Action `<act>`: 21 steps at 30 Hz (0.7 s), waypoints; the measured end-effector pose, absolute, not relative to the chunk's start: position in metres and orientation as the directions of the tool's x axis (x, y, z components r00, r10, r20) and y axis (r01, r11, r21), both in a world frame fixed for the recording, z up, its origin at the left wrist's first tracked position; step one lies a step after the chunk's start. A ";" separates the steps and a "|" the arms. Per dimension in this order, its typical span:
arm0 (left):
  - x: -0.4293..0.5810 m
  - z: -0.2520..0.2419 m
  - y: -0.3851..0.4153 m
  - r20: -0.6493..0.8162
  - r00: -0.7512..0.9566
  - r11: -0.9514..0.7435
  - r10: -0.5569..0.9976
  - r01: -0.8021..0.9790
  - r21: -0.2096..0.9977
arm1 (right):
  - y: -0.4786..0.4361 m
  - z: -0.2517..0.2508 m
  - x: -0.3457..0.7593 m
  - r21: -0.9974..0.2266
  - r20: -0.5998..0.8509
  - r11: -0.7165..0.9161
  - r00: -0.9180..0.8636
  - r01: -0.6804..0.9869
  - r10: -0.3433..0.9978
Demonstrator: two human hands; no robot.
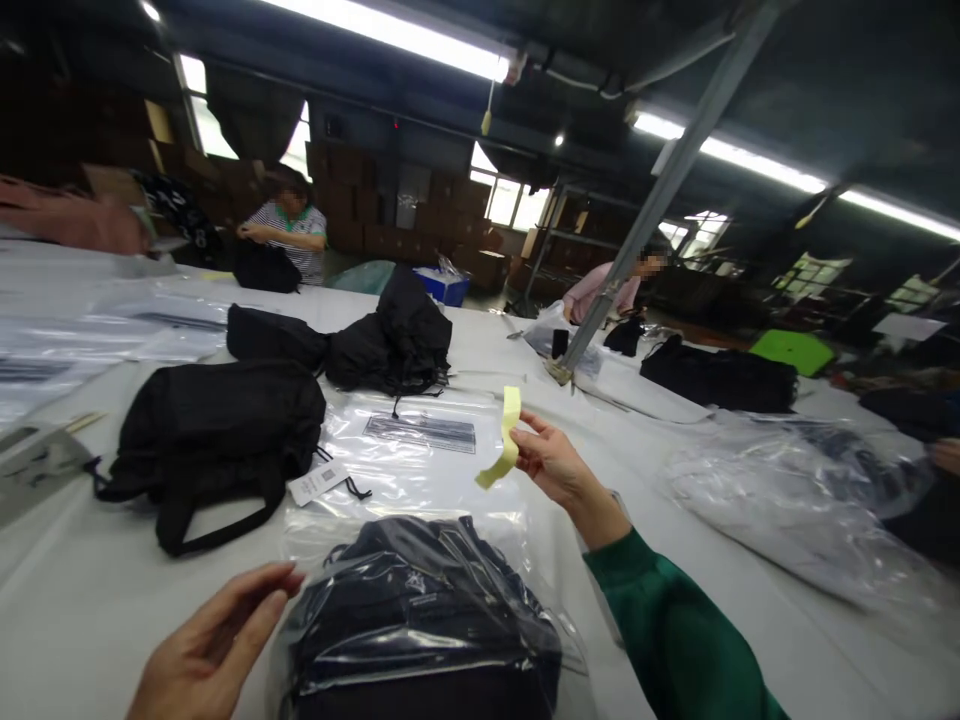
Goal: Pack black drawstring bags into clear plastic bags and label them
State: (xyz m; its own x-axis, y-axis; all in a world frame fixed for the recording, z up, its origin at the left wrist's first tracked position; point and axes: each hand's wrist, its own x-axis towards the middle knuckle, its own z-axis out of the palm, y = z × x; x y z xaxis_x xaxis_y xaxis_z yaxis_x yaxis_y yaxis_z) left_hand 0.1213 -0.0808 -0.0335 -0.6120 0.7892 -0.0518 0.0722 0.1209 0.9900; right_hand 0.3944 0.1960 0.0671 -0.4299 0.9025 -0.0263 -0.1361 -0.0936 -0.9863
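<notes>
A curled pale yellow strip [510, 432], like tape or peeled backing paper, is pinched between the thumb and fingers of my right hand [559, 465], raised over the table. My left hand [217, 635] holds nothing; its thumb and fingers are slightly apart beside the left edge of a clear plastic bag [360, 672]. Inside that bag, directly before me, is a black backpack or bag [427, 590] with a small light logo. Behind it lie flat clear plastic bags [420, 432] with a printed text box. A white hang tag [319, 484] rests near their left edge.
On the left sits a black duffel bag [225, 430], with more black bags [390, 340] behind it. Crumpled clear plastic [795, 500] covers the table's right. A slanted metal post [667, 190] rises from the table. Two people work beyond, one in a striped shirt [309, 225].
</notes>
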 end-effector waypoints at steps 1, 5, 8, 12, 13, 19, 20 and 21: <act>0.125 -0.024 -0.076 -0.039 -0.583 0.077 0.811 0.040 0.996 | 0.182 0.075 0.385 -0.971 -0.031 -0.142 -0.483 -0.194 0.875; 0.146 0.009 -0.062 0.019 -0.439 -0.104 0.898 -0.171 0.980 | 0.133 0.095 0.352 -0.948 -0.006 -0.195 -0.598 -0.252 0.801; 0.166 0.022 -0.059 -0.018 -0.300 -0.124 0.954 -0.448 0.885 | 0.102 0.096 0.338 -0.970 0.141 -0.014 -0.608 -0.242 0.781; 0.181 0.025 -0.067 -0.144 0.013 0.109 0.990 -0.717 0.688 | 0.063 0.086 0.332 -0.779 0.536 0.622 -0.594 -0.076 0.600; 0.183 0.024 -0.070 -0.159 0.069 0.155 0.985 -0.756 0.636 | 0.054 0.084 0.332 -0.628 0.627 0.777 -0.616 -0.037 0.477; 0.182 0.017 -0.086 -0.099 0.132 0.161 0.986 -0.904 0.396 | -0.007 0.072 0.327 0.049 0.601 0.979 -0.777 -0.196 -0.186; 0.181 0.016 -0.089 -0.099 0.113 0.143 0.989 -0.906 0.398 | -0.016 0.068 0.326 0.060 0.581 0.972 -0.784 -0.225 -0.218; 0.179 0.015 -0.092 -0.106 0.081 0.118 0.991 -0.902 0.415 | -0.024 0.063 0.324 0.061 0.572 0.969 -0.787 -0.240 -0.231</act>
State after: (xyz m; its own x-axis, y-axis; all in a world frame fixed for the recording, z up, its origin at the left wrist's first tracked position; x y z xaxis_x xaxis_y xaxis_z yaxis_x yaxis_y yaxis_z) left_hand 0.1790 -0.0918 0.0148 0.0809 0.9911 -0.1058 -0.9022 0.1179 0.4150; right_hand 0.3241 -0.0237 0.0626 -0.7872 -0.2312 0.5717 -0.2404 0.9688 0.0607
